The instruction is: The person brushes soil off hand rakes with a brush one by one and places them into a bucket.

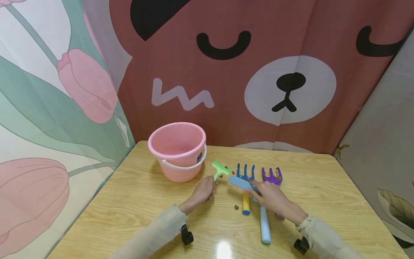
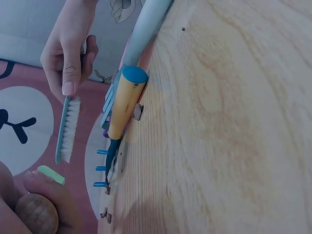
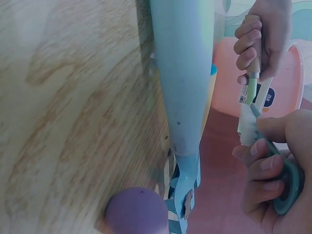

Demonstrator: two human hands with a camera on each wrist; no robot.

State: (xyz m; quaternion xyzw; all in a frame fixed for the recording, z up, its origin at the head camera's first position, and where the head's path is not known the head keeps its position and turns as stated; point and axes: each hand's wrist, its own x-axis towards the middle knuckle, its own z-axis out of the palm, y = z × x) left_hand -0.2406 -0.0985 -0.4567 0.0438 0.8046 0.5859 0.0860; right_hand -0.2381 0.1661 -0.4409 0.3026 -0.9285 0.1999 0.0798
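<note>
My left hand (image 1: pixel 203 189) grips the brown handle (image 3: pixel 257 53) of a small green hand rake (image 1: pixel 221 168), its tines raised toward the back. In my right hand (image 1: pixel 273 198) is a light blue brush (image 1: pixel 239 182); the fingers curl round its looped handle (image 3: pixel 292 187). White bristles (image 3: pixel 247 127) point toward the green rake and lie close to it in the right wrist view; whether they touch is unclear. Below the right hand lie a blue rake (image 1: pixel 245 173) with a yellow handle, a purple rake (image 1: pixel 272 177) and a light blue rake (image 1: pixel 265 226), partly hidden by that hand.
A pink bucket (image 1: pixel 176 171) with a white handle stands at the back left of the wooden table (image 1: pixel 129 201). Brown crumbs (image 1: pixel 236 207) are scattered round the rakes. Behind the table hangs a printed bear curtain (image 1: pixel 223 126).
</note>
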